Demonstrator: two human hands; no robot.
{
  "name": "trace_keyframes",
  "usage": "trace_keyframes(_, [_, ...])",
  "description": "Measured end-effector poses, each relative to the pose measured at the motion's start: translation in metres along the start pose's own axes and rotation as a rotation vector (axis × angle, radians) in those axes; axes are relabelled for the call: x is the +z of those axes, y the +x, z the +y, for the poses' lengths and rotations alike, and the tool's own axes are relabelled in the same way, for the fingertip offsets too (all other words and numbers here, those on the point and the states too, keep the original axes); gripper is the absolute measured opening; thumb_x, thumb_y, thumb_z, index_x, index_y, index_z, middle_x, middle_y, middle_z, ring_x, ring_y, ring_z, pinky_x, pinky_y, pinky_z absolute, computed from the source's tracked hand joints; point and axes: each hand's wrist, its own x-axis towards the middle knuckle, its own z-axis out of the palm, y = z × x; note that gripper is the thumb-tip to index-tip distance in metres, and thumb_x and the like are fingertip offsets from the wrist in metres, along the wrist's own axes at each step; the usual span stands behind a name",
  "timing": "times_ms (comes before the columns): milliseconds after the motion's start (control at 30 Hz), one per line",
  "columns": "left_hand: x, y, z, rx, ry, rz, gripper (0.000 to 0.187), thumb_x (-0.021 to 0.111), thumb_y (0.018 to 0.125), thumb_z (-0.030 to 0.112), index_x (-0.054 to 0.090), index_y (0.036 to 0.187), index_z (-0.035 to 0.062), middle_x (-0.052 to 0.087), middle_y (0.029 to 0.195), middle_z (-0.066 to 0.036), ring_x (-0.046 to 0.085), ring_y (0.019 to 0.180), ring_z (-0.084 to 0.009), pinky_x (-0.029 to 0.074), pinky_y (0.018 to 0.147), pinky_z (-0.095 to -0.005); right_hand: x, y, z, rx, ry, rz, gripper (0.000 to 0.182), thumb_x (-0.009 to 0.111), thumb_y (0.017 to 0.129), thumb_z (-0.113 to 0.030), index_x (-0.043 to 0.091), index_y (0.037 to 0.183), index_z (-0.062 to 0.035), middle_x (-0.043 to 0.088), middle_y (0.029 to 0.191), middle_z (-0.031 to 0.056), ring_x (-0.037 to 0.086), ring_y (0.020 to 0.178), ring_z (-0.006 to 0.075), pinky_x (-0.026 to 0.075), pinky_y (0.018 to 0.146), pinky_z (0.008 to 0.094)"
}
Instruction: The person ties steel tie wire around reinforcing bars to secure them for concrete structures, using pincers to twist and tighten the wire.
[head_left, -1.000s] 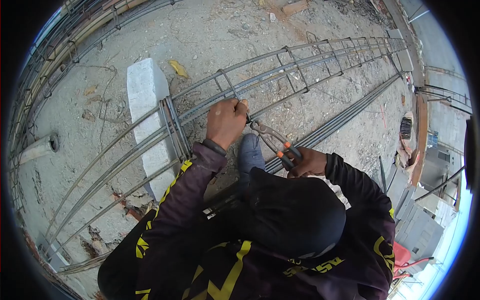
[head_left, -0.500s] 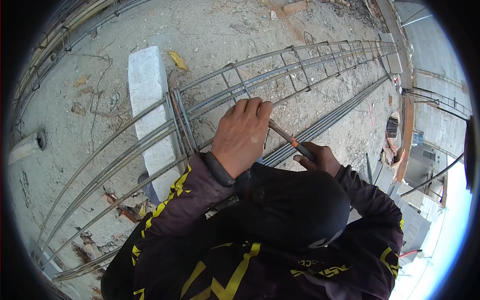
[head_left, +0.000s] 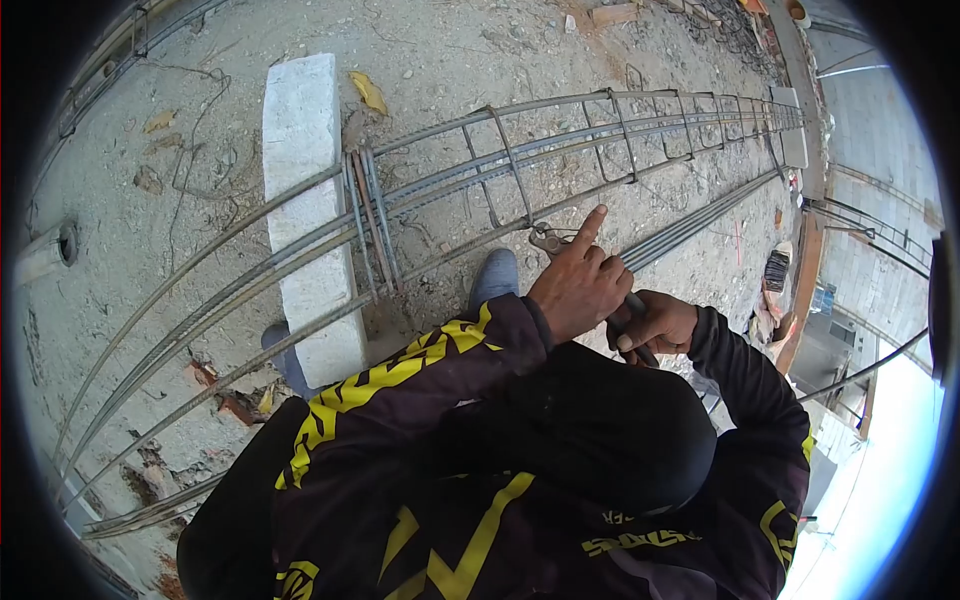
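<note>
A pair of pincers [head_left: 548, 240] has its metal head at the near lower bar of a rebar cage [head_left: 510, 165], beside a stirrup. Whether the jaws grip anything is too small to tell. My right hand [head_left: 662, 325] is closed around the dark handles. My left hand [head_left: 582, 288] lies over the pincers between head and handles, its index finger stretched out and its other fingers curled round them. Several stirrups stand bunched [head_left: 372, 220] on the cage's bars, to the left of my hands.
A white block [head_left: 305, 150] supports the cage at left; a second block [head_left: 790, 125] sits at the far end. Loose straight bars [head_left: 700, 222] lie beside the cage. My shoe [head_left: 495, 277] is under it. A pipe [head_left: 62, 245] lies at far left.
My left hand has come off the cage, moving right and down onto the pincers. The right hand has shifted slightly, and the pincers' head now shows. The view has tilted a little.
</note>
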Motion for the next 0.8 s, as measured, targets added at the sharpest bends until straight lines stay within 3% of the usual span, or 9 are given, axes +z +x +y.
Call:
trace_keyframes(167, [0.001, 0.015, -0.004, -0.123, -0.108, -0.045, 0.012, 0.054, 0.081, 0.005, 0.064, 0.086, 0.0049, 0.061, 0.071, -0.007, 0.067, 0.069, -0.0239, 0.016, 0.122, -0.0559, 0.071, -0.020, 0.007, -0.395, -1.477, 1.189, 0.038, 0.076, 0.077, -0.015, 0.058, 0.107, -0.0012, 0.061, 0.093, 0.0147, 0.063, 0.091, 0.0329, 0.051, 0.077, 0.0417])
trace_keyframes(300, [-0.003, 0.014, -0.004, -0.087, -0.089, -0.207, 0.013, 0.053, 0.082, 0.008, 0.065, 0.086, 0.0033, 0.063, 0.070, -0.010, 0.068, 0.077, -0.0262, 0.015, 0.122, -0.0564, 0.059, 0.009, 0.029, -0.262, -1.374, 1.343, 0.035, 0.077, 0.078, -0.025, 0.056, 0.099, -0.0055, 0.063, 0.092, 0.0151, 0.063, 0.087, 0.0354, 0.051, 0.073, 0.0459])
trace_keyframes(400, [0.005, -0.001, -0.005, -0.023, 0.059, -0.031, 0.016, 0.053, 0.087, 0.012, 0.065, 0.090, 0.0031, 0.065, 0.076, -0.010, 0.067, 0.097, -0.0291, 0.015, 0.121, -0.0598, 0.052, 0.012, 0.023, -0.158, -1.281, 1.131, 0.027, 0.070, 0.084, -0.024, 0.055, 0.097, -0.0055, 0.065, 0.085, 0.0152, 0.066, 0.077, 0.0335, 0.052, 0.065, 0.0452])
trace_keyframes(433, [0.005, -0.008, -0.001, -0.026, 0.078, -0.010, 0.024, 0.052, 0.093, 0.019, 0.064, 0.109, 0.0064, 0.065, 0.099, -0.010, 0.056, 0.123, -0.0301, 0.017, 0.120, -0.0620, 0.043, 0.014, 0.028, -0.195, -1.272, 1.064, 0.030, 0.071, 0.083, -0.024, 0.057, 0.102, -0.0064, 0.068, 0.088, 0.0166, 0.068, 0.076, 0.0338, 0.053, 0.064, 0.0451])
trace_keyframes(567, [0.027, -0.033, 0.025, 0.077, 0.088, 0.228, 0.038, 0.051, 0.097, 0.027, 0.050, 0.134, 0.0182, 0.048, 0.135, -0.007, 0.038, 0.139, -0.0264, 0.029, 0.116, -0.0614, 0.015, 0.024, 0.056, -0.451, -1.539, 0.680, 0.025, 0.070, 0.080, -0.016, 0.066, 0.103, -0.0091, 0.068, 0.090, 0.0144, 0.067, 0.081, 0.0327, 0.054, 0.068, 0.0416])
trace_keyframes(633, [0.035, -0.031, 0.020, 0.094, 0.055, 0.311, 0.033, 0.053, 0.095, 0.027, 0.055, 0.127, 0.0171, 0.054, 0.124, -0.005, 0.047, 0.129, -0.0251, 0.034, 0.113, -0.0574, 0.020, 0.043, 0.083, -0.691, -1.407, 0.869, 0.022, 0.069, 0.081, -0.010, 0.066, 0.102, -0.0032, 0.067, 0.088, 0.0157, 0.067, 0.081, 0.0323, 0.053, 0.067, 0.0395])
trace_keyframes(700, [0.037, -0.029, 0.016, 0.122, 0.006, 0.310, 0.028, 0.056, 0.092, 0.027, 0.059, 0.118, 0.0156, 0.057, 0.111, -0.004, 0.054, 0.116, -0.0231, 0.040, 0.107, -0.0516, 0.010, 0.044, 0.088, -0.917, -1.310, 0.661, 0.019, 0.070, 0.080, -0.008, 0.066, 0.098, -0.0011, 0.066, 0.085, 0.0150, 0.067, 0.078, 0.0309, 0.053, 0.066, 0.0381])
trace_keyframes(767, [0.028, -0.026, 0.011, 0.151, -0.054, 0.227, 0.022, 0.058, 0.089, 0.025, 0.062, 0.108, 0.0136, 0.059, 0.097, -0.001, 0.060, 0.100, -0.0205, 0.046, 0.099, -0.0441, -0.005, 0.027, 0.053, -1.088, -1.219, 0.054, 0.016, 0.074, 0.077, -0.009, 0.067, 0.089, -0.0027, 0.065, 0.082, 0.0123, 0.066, 0.073, 0.0284, 0.052, 0.064, 0.0374])
trace_keyframes(800, [0.026, -0.021, 0.010, 0.145, -0.037, 0.200, 0.019, 0.059, 0.087, 0.024, 0.063, 0.102, 0.0128, 0.058, 0.090, -0.001, 0.060, 0.095, -0.0195, 0.047, 0.094, -0.0412, -0.003, 0.023, 0.046, -0.848, -0.982, 0.095, 0.017, 0.076, 0.077, -0.010, 0.066, 0.088, -0.0019, 0.064, 0.079, 0.0129, 0.065, 0.070, 0.0297, 0.052, 0.063, 0.0376])
